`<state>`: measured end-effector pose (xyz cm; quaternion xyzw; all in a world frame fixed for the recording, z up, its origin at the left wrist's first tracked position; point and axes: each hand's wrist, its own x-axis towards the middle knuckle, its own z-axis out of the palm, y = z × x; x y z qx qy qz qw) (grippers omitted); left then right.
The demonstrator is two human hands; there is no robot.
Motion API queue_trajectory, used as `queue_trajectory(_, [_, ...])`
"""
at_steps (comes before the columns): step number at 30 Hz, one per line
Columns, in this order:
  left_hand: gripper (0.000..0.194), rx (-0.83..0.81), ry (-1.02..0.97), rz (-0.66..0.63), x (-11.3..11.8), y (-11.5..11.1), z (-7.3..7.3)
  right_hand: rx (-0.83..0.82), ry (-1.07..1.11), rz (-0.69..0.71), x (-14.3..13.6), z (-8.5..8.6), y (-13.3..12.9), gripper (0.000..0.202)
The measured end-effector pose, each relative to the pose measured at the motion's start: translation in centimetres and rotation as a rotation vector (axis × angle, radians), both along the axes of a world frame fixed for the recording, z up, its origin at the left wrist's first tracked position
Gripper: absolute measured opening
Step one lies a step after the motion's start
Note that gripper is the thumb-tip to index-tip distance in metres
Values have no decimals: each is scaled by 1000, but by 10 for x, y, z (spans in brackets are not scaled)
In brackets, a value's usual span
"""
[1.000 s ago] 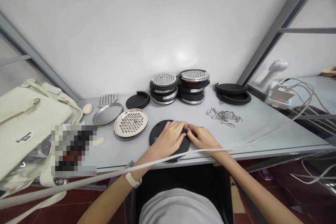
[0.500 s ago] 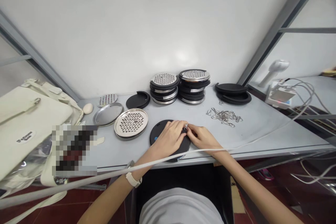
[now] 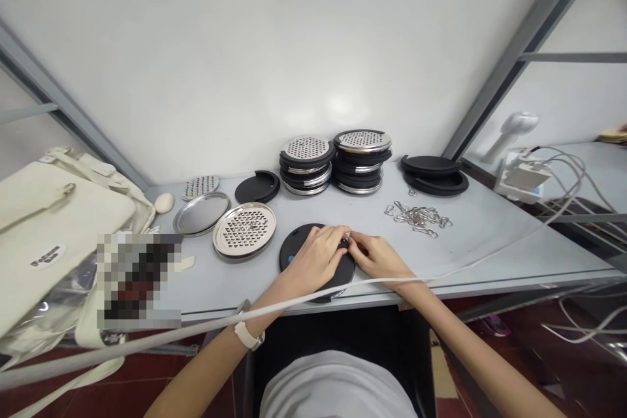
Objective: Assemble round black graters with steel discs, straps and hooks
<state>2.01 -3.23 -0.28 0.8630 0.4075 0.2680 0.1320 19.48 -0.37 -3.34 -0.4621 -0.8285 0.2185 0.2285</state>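
Observation:
A round black disc [image 3: 297, 240] with a blue spot lies at the table's front edge. Across its top rests my left hand [image 3: 319, 253], fingers bent and closed at the disc's right rim. My right hand [image 3: 376, 255] pinches at that same rim, and its fingertips meet those of my left hand. Whatever small dark or shiny piece is between the fingertips is too hidden to name. Loose metal clips [image 3: 420, 217] lie in a pile to the right of my right hand. A round metal grater plate [image 3: 245, 230] lies left of the disc.
Two stacks of black and metal discs [image 3: 307, 149] stand against the wall. Black covers [image 3: 434, 176] lie at the right, a black cover [image 3: 257, 187] and metal lid [image 3: 201, 212] at the left. A cream bag [image 3: 63, 222] sits far left. A white cable [image 3: 206, 321] crosses before my forearms.

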Motion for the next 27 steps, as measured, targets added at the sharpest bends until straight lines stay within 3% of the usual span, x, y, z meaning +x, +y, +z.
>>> queue_trajectory(27, [26, -7, 24, -22, -1, 1, 0, 1, 30, 7, 0, -3, 0, 26])
